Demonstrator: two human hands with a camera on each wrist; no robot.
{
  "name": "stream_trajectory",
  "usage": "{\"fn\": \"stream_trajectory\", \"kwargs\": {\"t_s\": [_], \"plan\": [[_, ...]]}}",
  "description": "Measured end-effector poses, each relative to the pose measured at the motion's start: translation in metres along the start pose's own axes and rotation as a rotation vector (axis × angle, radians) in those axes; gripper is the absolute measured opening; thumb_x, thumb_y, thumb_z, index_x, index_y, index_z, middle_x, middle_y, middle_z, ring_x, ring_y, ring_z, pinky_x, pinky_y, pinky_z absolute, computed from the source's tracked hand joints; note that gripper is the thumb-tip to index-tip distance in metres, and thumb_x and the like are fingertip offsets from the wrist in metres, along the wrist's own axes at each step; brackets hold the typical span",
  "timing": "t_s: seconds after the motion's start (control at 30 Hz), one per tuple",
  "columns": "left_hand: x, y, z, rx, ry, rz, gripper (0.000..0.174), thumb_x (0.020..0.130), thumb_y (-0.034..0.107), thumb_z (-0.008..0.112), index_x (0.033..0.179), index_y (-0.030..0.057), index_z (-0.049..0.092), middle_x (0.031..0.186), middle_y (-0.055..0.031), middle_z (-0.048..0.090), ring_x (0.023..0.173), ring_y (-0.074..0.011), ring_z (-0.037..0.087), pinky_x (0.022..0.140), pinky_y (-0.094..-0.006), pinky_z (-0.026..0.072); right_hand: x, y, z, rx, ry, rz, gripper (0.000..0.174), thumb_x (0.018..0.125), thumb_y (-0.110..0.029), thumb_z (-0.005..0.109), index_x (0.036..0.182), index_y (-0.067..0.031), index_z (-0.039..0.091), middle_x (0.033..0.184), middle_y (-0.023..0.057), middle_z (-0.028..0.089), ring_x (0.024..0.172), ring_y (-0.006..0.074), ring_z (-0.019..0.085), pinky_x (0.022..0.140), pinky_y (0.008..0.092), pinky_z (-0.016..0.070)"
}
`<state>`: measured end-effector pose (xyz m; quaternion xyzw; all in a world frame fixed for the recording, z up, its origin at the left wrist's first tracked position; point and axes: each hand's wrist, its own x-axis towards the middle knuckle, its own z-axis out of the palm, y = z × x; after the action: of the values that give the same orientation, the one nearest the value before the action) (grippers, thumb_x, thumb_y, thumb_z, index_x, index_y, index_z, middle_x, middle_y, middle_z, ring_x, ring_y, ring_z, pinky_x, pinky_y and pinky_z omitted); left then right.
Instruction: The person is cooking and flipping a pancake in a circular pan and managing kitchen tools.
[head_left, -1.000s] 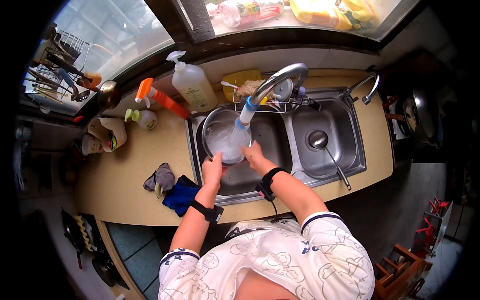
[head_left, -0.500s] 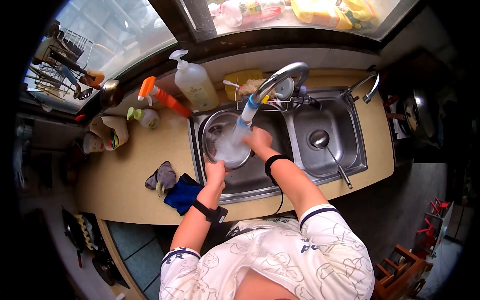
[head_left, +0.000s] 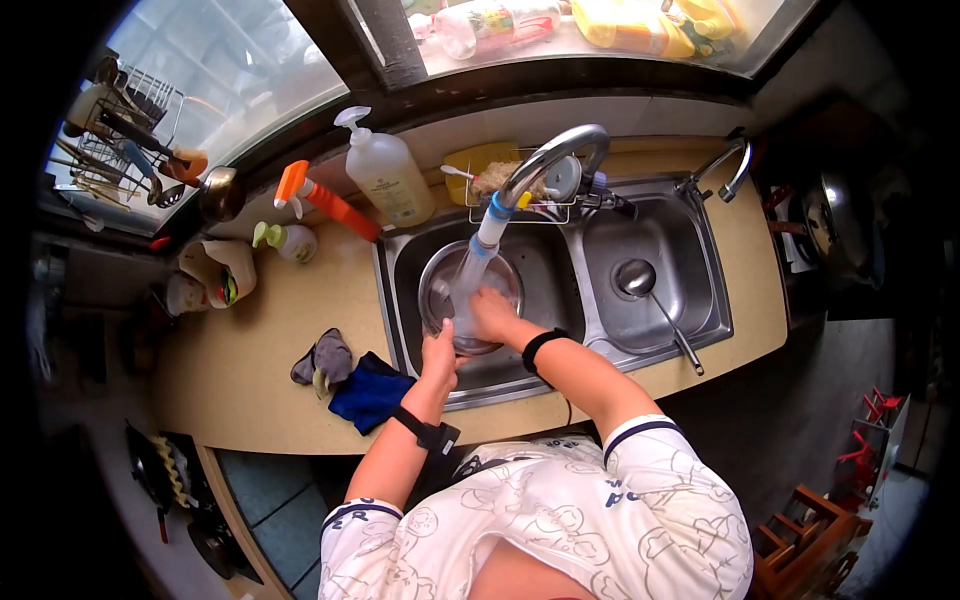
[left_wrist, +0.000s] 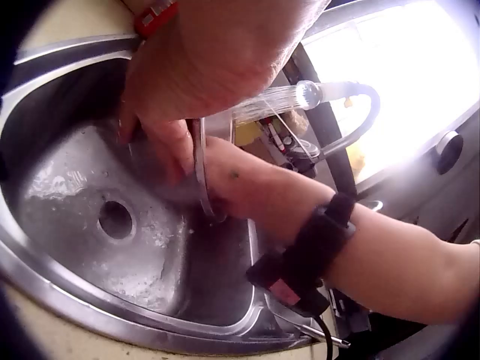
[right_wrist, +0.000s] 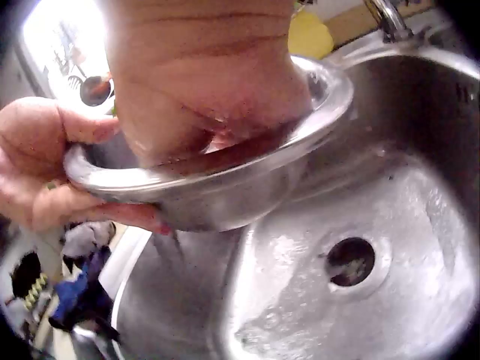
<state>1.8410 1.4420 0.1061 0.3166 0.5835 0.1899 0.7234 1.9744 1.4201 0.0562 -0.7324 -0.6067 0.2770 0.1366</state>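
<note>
A round stainless steel basin (head_left: pixel 440 290) is held tilted over the left sink bowl, under running water from the faucet's nozzle (head_left: pixel 491 228). My left hand (head_left: pixel 438 355) grips its near-left rim; in the right wrist view the thumb lies over the rim and the fingers (right_wrist: pixel 135 216) support it from below. My right hand (head_left: pixel 492 315) reaches inside the basin, close to the stream. The basin's front wall (right_wrist: pixel 232 199) hides the right fingers in the right wrist view, and I cannot tell how they are bent.
A ladle (head_left: pixel 637 279) lies in the right sink bowl (head_left: pixel 700 290), its handle over the front edge. Behind the sink stand a wire rack (head_left: pixel 520 212), a pump bottle (head_left: pixel 388 180) and an orange spray bottle (head_left: pixel 335 205). Gray and blue cloths (head_left: pixel 368 393) lie left on the counter (head_left: pixel 250 370).
The basin has shifted slightly right, and the frothy water in it has mostly gone. My right hand has moved from the basin's right rim into its inside. The left hand keeps its grip.
</note>
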Motion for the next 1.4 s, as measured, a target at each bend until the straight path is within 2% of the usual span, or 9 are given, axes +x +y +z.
{"fn": "stream_trajectory", "kwargs": {"t_s": [0.17, 0.27, 0.33, 0.43, 0.57, 0.77, 0.97, 1.2, 1.4], "plan": [[-0.003, 0.012, 0.004, 0.038, -0.026, -0.03, 0.036, 0.092, 0.031, 0.043, 0.116, 0.0037, 0.042, 0.109, -0.0137, 0.054, 0.094, -0.0258, 0.058, 0.069, -0.0394, 0.0531, 0.011, -0.021, 0.003, 0.493, -0.302, -0.096, 0.026, 0.078, -0.013, 0.051, 0.1, -0.0013, 0.058, 0.114, 0.0205, 0.051, 0.105, 0.0378, 0.046, 0.089, 0.0415, 0.0392], [-0.007, 0.016, 0.005, -0.066, -0.024, -0.061, 0.032, 0.091, 0.028, 0.046, 0.114, 0.006, 0.046, 0.103, -0.0105, 0.057, 0.084, -0.0218, 0.061, 0.062, -0.0354, 0.053, 0.016, -0.021, 0.008, 0.717, 0.016, -0.336, 0.043, 0.076, -0.012, 0.054, 0.119, -0.0055, 0.049, 0.128, 0.0184, 0.041, 0.118, 0.035, 0.039, 0.096, 0.0398, 0.0357], [-0.005, 0.015, 0.003, -0.038, -0.031, -0.07, 0.031, 0.09, 0.024, 0.045, 0.114, 0.0042, 0.046, 0.103, -0.0118, 0.057, 0.083, -0.0228, 0.061, 0.061, -0.0356, 0.0533, 0.022, -0.013, -0.009, 0.0, 0.037, -0.357, 0.056, 0.077, -0.017, 0.057, 0.13, -0.0138, 0.039, 0.138, 0.0124, 0.03, 0.124, 0.0313, 0.033, 0.097, 0.0422, 0.0331], [-0.001, 0.015, 0.002, -0.076, -0.047, -0.061, 0.03, 0.087, 0.014, 0.045, 0.113, 0.0, 0.045, 0.1, -0.0144, 0.058, 0.08, -0.0252, 0.062, 0.058, -0.0358, 0.0542, 0.006, -0.016, -0.043, -0.151, -0.093, -0.241, 0.063, 0.075, -0.02, 0.061, 0.132, -0.0131, 0.035, 0.141, 0.0093, 0.025, 0.123, 0.0317, 0.034, 0.096, 0.0409, 0.0352], [-0.006, 0.019, 0.014, 0.028, 0.022, 0.026, 0.029, 0.087, 0.011, 0.044, 0.112, -0.0034, 0.043, 0.098, -0.0167, 0.058, 0.082, -0.0273, 0.062, 0.064, -0.0391, 0.0557, 0.002, -0.021, -0.035, 0.07, -0.164, 0.231, 0.055, 0.073, -0.023, 0.062, 0.121, -0.0029, 0.045, 0.124, 0.0187, 0.044, 0.114, 0.0335, 0.043, 0.093, 0.0425, 0.0368], [0.038, -0.014, -0.006, 0.016, 0.019, 0.079, 0.058, 0.087, 0.018, 0.048, 0.136, 0.0109, 0.018, 0.112, -0.0167, 0.05, 0.086, -0.0267, 0.059, 0.058, -0.0386, 0.051, 0.003, -0.01, 0.004, 0.033, -0.342, 0.031, 0.049, 0.083, -0.033, 0.048, 0.117, 0.0019, 0.046, 0.118, 0.0219, 0.048, 0.104, 0.0353, 0.051, 0.087, 0.0372, 0.0414], [0.016, 0.03, 0.006, 0.106, 0.068, 0.097, 0.047, 0.09, 0.041, 0.043, 0.122, 0.0075, 0.035, 0.098, -0.0133, 0.054, 0.073, -0.0221, 0.06, 0.052, -0.0338, 0.0529, -0.022, -0.029, -0.011, 0.959, -0.172, -0.157, 0.039, 0.087, -0.02, 0.044, 0.125, -0.0121, 0.041, 0.111, 0.0141, 0.056, 0.099, 0.029, 0.055, 0.083, 0.034, 0.0426], [0.033, 0.023, 0.012, 0.846, 0.069, 0.283, 0.061, 0.086, 0.038, 0.047, 0.135, 0.0059, 0.029, 0.11, -0.0298, 0.05, 0.093, -0.0436, 0.054, 0.084, -0.0398, 0.0418, -0.015, -0.003, -0.012, 1.186, 0.009, 0.016, 0.044, 0.082, 0.002, 0.049, 0.125, 0.003, 0.039, 0.115, 0.0062, 0.052, 0.106, 0.015, 0.049, 0.092, 0.0265, 0.0366], [0.049, 0.013, 0.045, 0.799, 0.292, 0.753, 0.06, 0.085, 0.038, 0.046, 0.134, 0.0076, 0.032, 0.131, -0.0295, 0.032, 0.124, -0.0371, 0.029, 0.101, -0.0388, 0.0273, -0.011, -0.015, -0.049, 1.65, 0.068, 0.079, 0.033, 0.085, -0.002, 0.047, 0.119, -0.0016, 0.046, 0.107, 0.0046, 0.056, 0.098, 0.012, 0.052, 0.087, 0.0252, 0.0393]]}}
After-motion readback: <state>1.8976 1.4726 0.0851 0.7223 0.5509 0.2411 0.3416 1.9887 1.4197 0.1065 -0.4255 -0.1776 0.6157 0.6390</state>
